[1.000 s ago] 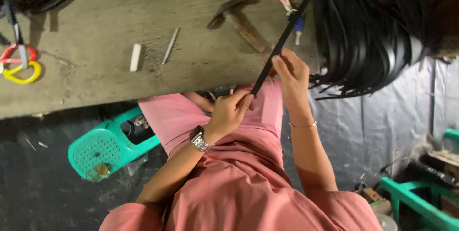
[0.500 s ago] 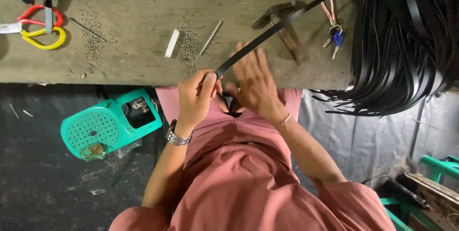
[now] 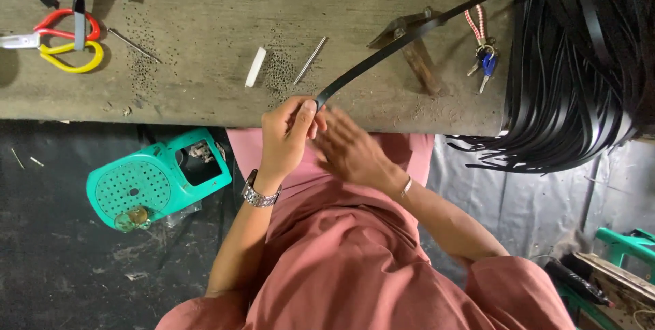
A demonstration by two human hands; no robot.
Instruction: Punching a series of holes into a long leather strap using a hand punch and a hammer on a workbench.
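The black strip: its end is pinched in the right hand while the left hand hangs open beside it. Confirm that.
Wrong hand. The head view shows the left hand, the one with the wristwatch, pinching the end of the black strip. The right hand is the open one beside it, fingers spread and holding nothing.

Left hand [image 3: 286,132] raised, fingers pinched shut — watch at the wrist. Right hand [image 3: 349,151] open, fingers spread — blurred.

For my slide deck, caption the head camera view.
Left hand pinches a black strip's end at a worn workbench; right hand open beside it.
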